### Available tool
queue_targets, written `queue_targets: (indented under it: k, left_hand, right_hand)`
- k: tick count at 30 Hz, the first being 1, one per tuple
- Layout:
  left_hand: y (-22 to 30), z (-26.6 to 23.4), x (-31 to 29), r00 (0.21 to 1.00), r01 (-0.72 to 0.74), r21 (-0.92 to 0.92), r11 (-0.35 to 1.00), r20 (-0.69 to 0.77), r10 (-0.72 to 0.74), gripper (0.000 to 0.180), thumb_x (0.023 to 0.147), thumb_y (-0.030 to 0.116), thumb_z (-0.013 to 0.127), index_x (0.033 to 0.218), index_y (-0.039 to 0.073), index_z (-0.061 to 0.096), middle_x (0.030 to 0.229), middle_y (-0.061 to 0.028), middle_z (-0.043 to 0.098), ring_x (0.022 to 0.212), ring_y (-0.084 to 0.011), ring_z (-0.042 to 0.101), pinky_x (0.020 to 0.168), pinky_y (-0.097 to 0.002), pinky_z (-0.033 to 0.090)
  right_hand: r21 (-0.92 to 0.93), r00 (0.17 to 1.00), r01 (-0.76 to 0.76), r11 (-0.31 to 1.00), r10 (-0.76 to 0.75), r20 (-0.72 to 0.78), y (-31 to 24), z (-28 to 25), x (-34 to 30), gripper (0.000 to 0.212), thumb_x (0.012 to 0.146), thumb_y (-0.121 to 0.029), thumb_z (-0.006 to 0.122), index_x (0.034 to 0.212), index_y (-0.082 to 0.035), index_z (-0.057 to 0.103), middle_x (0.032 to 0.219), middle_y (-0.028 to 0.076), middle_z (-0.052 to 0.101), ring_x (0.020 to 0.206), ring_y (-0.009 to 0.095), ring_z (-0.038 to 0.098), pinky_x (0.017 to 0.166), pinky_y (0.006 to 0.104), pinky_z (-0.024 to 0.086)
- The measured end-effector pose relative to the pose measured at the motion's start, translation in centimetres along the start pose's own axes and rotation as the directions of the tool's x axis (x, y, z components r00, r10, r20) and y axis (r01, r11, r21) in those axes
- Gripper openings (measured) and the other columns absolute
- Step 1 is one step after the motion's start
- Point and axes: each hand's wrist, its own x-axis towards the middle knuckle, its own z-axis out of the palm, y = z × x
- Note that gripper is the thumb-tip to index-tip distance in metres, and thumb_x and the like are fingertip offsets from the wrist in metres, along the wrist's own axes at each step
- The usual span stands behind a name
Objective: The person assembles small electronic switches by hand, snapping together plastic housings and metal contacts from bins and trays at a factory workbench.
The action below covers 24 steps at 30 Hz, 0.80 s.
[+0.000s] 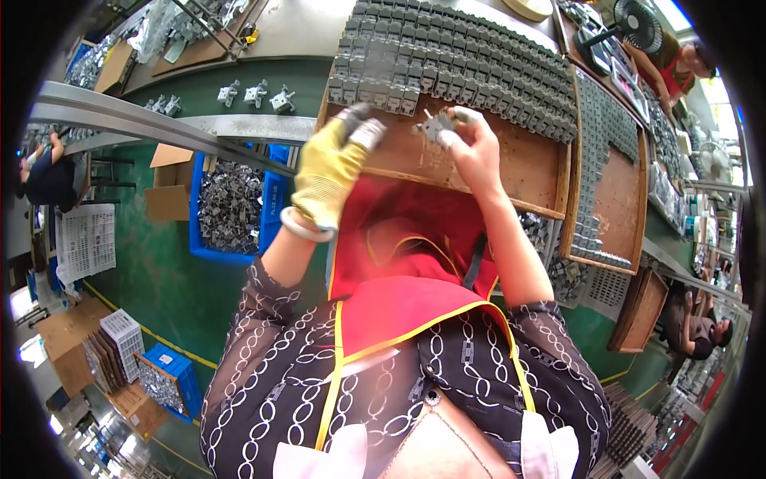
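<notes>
My right hand (477, 156), bare with white coverings on the fingertips, pinches a small grey metal fitting (433, 128) with a thin projecting pin. It holds the fitting above the bare near part of a shallow wooden tray (511, 176). Rows of similar grey metal fittings (455, 60) stand packed over the tray's far part. My left hand (329, 172) wears a yellow knit glove with grey and whitish fingertips. It hovers over the tray's left edge, its fingers somewhat blurred but apart, and nothing shows between them.
A second wooden tray (618, 215), partly filled with fittings, lies at right. Three loose fittings (255, 94) sit on a ledge at left. Below it stands a blue crate (195, 231) of metal parts. A black fan (636, 28) and several people are farther off.
</notes>
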Motion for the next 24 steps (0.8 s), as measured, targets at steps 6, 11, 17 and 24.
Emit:
queue_targets:
  k: [6,11,17,24]
  left_hand:
    - [-2.8,-5.3,4.2,0.941,-0.06,0.284,0.957,-0.305,0.15,0.029,0.097,0.021,0.068,0.12,0.003,0.071,0.102,-0.0136,0.076,0.092,-0.017,0.071,0.083,-0.031,0.054]
    - [-6.9,-7.0,8.4,0.946,-0.069,0.767,0.637,-0.152,0.286,0.039,0.095,0.03,0.066,0.126,0.007,0.067,0.119,-0.018,0.07,0.11,-0.0318,0.067,0.097,-0.0397,0.05]
    - [-15.1,-9.2,10.2,0.964,-0.11,0.923,0.368,0.01,0.265,0.057,0.09,0.03,0.07,0.141,0.01,0.053,0.141,-0.019,0.055,0.13,-0.0392,0.05,0.111,-0.0454,0.04]
    - [-15.6,-7.4,12.3,0.931,-0.155,0.883,0.443,-0.019,0.364,0.05,0.089,0.023,0.072,0.135,0.007,0.059,0.136,-0.0181,0.058,0.125,-0.0381,0.054,0.107,-0.0442,0.044]
  right_hand:
    - [-0.305,0.978,0.203,0.93,-0.209,0.015,0.3,2.7,3.1,0.06,0.083,-0.023,0.084,0.132,0.002,0.061,0.107,0.017,0.074,0.09,0.021,0.072,0.082,0.0333,0.058]
    - [-0.534,0.945,0.301,0.79,-0.323,0.055,-0.4,2.0,2.9,0.067,0.081,-0.028,0.08,0.134,0.005,0.056,0.117,0.025,0.068,0.104,0.038,0.067,0.092,0.0422,0.054]
    - [-0.667,0.82,0.304,0.68,-0.543,-0.18,-0.3,-10.3,3.1,0.043,0.083,-0.027,0.082,0.118,-0.004,0.071,0.104,0.018,0.073,0.087,0.028,0.073,0.079,0.0363,0.058]
    - [-0.525,0.769,-0.587,0.616,0.221,-0.6,17.8,-38.1,-1.2,0.05,0.092,-0.025,0.063,0.136,-0.002,0.058,0.129,0.02,0.066,0.122,0.027,0.063,0.105,0.0386,0.047]
